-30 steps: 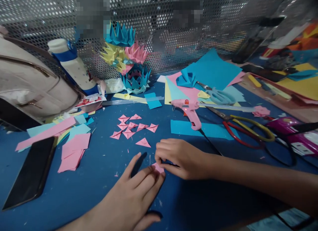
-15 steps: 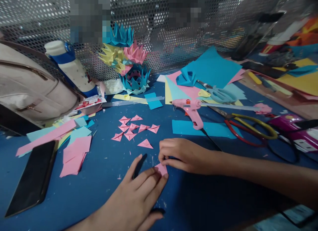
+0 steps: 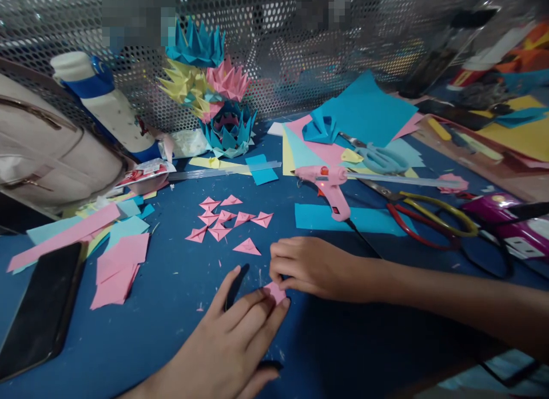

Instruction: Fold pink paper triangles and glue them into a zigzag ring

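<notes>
A small piece of pink paper [image 3: 274, 294] lies on the blue tabletop, partly covered by fingers. My left hand [image 3: 240, 330] is stretched out flat, its fingertips pressing on the left and lower sides of the paper. At the paper's upper right edge, my right hand [image 3: 306, 267] has its thumb and fingers pinched together; the exact grip is partly hidden. Just beyond the hands is a folded pink paper triangle [image 3: 247, 247]. Several more pink triangles [image 3: 218, 230] form a loose cluster farther back.
A pink glue gun [image 3: 328, 184] lies beyond my right hand, near scissors with red and yellow handles [image 3: 446, 216]. Stacked pink paper squares [image 3: 120, 267] and a phone [image 3: 43, 307] are at left. Folded paper flowers [image 3: 227, 127] stand behind, beside a bottle [image 3: 105, 107].
The view has shifted slightly, so objects at the left appear farther left. Both hands stay at the pink paper, with almost no movement against it.
</notes>
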### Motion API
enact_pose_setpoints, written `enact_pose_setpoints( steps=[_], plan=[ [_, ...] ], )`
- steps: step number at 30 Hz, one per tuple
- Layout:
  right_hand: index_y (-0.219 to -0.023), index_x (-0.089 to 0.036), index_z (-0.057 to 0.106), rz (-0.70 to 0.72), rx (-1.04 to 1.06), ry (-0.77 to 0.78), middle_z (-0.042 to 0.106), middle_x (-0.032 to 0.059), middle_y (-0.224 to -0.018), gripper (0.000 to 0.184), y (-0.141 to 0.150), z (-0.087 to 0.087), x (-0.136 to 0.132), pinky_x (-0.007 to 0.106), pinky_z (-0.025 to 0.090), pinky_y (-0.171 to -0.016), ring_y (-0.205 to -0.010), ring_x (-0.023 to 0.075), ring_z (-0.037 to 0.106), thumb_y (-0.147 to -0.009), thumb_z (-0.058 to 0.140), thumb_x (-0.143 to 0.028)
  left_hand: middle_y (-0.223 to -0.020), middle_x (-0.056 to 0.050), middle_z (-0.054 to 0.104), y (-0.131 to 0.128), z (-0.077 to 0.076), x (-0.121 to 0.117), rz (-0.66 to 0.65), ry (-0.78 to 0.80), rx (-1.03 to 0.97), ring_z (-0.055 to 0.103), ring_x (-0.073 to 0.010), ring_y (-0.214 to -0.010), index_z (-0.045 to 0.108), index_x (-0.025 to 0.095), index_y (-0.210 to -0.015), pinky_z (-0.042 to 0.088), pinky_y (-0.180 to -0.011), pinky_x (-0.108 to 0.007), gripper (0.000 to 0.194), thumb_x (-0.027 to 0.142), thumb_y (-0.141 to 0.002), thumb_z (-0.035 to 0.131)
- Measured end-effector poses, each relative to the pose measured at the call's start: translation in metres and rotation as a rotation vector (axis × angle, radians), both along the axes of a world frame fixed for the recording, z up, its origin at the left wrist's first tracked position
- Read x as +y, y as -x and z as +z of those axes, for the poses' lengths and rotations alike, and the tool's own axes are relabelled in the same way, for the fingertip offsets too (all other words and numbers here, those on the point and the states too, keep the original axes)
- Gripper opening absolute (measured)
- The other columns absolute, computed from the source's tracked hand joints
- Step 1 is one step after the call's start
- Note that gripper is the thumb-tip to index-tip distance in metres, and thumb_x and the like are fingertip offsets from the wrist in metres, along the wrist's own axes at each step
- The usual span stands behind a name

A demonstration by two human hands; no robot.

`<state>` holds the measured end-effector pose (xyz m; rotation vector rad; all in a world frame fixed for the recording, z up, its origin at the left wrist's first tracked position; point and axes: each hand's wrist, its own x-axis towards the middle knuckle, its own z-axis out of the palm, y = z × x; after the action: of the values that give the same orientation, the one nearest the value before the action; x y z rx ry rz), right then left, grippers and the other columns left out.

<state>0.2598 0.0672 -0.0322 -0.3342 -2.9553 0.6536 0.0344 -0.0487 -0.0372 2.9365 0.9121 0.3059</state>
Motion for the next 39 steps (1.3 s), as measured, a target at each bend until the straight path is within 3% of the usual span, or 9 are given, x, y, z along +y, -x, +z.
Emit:
enact_pose_setpoints(
  steps=[6, 12, 20, 28, 34, 39],
  plan=[
    [-0.088, -0.016, 0.06, 0.016, 0.001, -0.15, 0.059, 0.0053, -0.087, 0.025, 0.001, 0.0, -0.005, 0.031, 0.032, -0.066, -0.074, 0.0177, 0.046, -0.104, 0.044, -0.025, -0.135, -0.007, 0.062, -0.003, 0.001, 0.001, 0.031, -0.008, -0.03, 0.048, -0.0226, -0.129, 0.042, 0.009, -0.148, -0.016, -0.123, -0.051, 0.066, 0.054, -0.1, 0.046],
    [-0.082, -0.017, 0.056, 0.038, 0.008, -0.283, 0.058, 0.0049, -0.084, 0.025, 0.0, -0.001, -0.009, 0.032, 0.025, -0.062, -0.071, 0.0178, 0.043, -0.101, 0.04, -0.011, -0.134, -0.009, 0.061, -0.002, -0.001, 0.0, 0.022, -0.001, -0.02, 0.047, -0.0243, -0.129, 0.042, 0.008, -0.149, -0.015, -0.122, -0.054, 0.06, 0.048, -0.105, 0.033],
    [-0.082, -0.016, 0.056, 0.031, 0.071, -0.363, 0.056, 0.0045, -0.082, 0.025, 0.0, -0.002, -0.013, 0.033, 0.022, -0.06, -0.07, 0.0174, 0.041, -0.1, 0.04, -0.009, -0.122, -0.006, 0.067, -0.007, 0.004, 0.003, 0.043, -0.064, -0.024, 0.055, -0.0226, -0.116, 0.051, 0.009, -0.142, -0.016, -0.122, -0.051, 0.064, 0.056, -0.098, 0.048],
    [-0.081, -0.017, 0.055, 0.024, 0.087, -0.29, 0.058, 0.0028, -0.082, 0.026, -0.001, -0.002, -0.012, 0.031, 0.026, -0.063, -0.07, 0.0161, 0.041, -0.102, 0.039, -0.016, -0.121, -0.006, 0.067, -0.007, 0.004, 0.001, 0.024, -0.09, 0.003, 0.056, -0.0231, -0.115, 0.049, 0.008, -0.142, -0.019, -0.121, -0.052, 0.063, 0.055, -0.101, 0.042],
    [-0.097, -0.018, 0.058, -0.032, 0.108, -0.154, 0.062, 0.0031, -0.092, 0.019, -0.006, -0.008, -0.008, 0.029, 0.033, -0.072, -0.081, 0.016, 0.051, -0.104, 0.041, -0.025, -0.125, -0.007, 0.066, -0.007, 0.004, 0.003, 0.01, -0.115, 0.028, 0.055, -0.0236, -0.116, 0.048, 0.009, -0.144, -0.022, -0.119, -0.052, 0.063, 0.055, -0.102, 0.038],
    [-0.096, -0.017, 0.063, 0.002, 0.207, -0.047, 0.064, 0.004, -0.09, 0.022, -0.009, -0.006, -0.001, 0.027, 0.035, -0.072, -0.082, 0.0146, 0.056, -0.104, 0.046, -0.028, -0.125, -0.007, 0.065, -0.007, 0.004, 0.004, 0.0, -0.132, 0.026, 0.056, -0.0239, -0.115, 0.048, 0.008, -0.143, -0.022, -0.119, -0.053, 0.064, 0.055, -0.102, 0.039]
  ],
)
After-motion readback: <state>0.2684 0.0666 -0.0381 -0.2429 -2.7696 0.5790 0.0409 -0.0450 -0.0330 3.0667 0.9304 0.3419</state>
